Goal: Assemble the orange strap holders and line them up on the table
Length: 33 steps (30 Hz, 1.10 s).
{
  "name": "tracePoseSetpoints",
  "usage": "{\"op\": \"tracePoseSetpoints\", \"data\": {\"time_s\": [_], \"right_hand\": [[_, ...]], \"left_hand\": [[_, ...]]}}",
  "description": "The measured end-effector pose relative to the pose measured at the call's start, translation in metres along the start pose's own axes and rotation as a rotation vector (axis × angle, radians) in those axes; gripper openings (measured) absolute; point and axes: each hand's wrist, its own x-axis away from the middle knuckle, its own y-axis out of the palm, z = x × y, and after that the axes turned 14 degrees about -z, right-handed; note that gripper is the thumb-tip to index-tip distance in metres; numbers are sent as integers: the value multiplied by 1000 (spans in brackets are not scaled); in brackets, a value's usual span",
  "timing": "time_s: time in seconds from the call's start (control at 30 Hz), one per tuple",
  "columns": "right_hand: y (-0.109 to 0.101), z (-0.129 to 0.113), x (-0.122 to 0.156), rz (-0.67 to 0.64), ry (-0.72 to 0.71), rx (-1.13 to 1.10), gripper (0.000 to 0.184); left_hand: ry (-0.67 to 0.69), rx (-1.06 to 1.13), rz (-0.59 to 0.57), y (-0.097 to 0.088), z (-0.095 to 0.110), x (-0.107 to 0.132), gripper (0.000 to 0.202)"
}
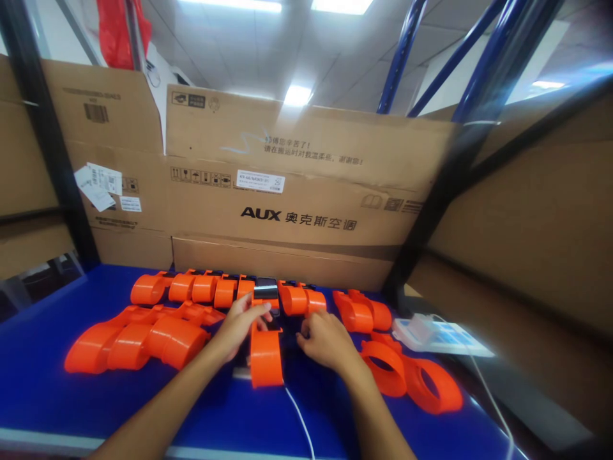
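My left hand [242, 324] is closed around the upper part of an orange plastic piece [267, 358] that looks like a tape dispenser, with a wide round band at its near end. A black part with a pale striped edge [265, 292] shows just above my left thumb. To the right, my right hand [325, 340] is held apart from that piece, its fingers curled in; whether something small is between them is hidden. Just beyond it stands another orange band piece [315, 300]. A grey metal bar [242, 372] and a white cable [301, 412] show near the held piece.
Several similar orange pieces [182, 342] lie at left, more along the back [204, 287], and others at right [433, 385]. A white power strip [445, 337] rests at the right edge of the blue table [201, 409]. Cardboard panels [306, 191] and dark posts [431, 191] enclose it.
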Motion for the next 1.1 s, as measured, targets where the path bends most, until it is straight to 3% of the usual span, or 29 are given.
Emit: {"op": "tracePoseSetpoints", "data": {"time_s": [0.13,0.27,0.53,0.93,1.1], "right_hand": [[-3,5,-3,139,-64,-126,21],[-3,4,-6,269,-181,-492,36],[10,-15,-7,315,-409,-1140,36],[13,-24,-12,507,-396,-1233,23],[14,-27,-14,535,-410,-1390,48]], "left_hand": [[9,-18,-3,-2,-2,-1,28],[10,-6,5,-3,-6,-3,30],[22,-21,-10,-5,-7,-3,31],[32,-57,-91,3,0,0,36],[57,-47,-76,4,0,-1,39]]}}
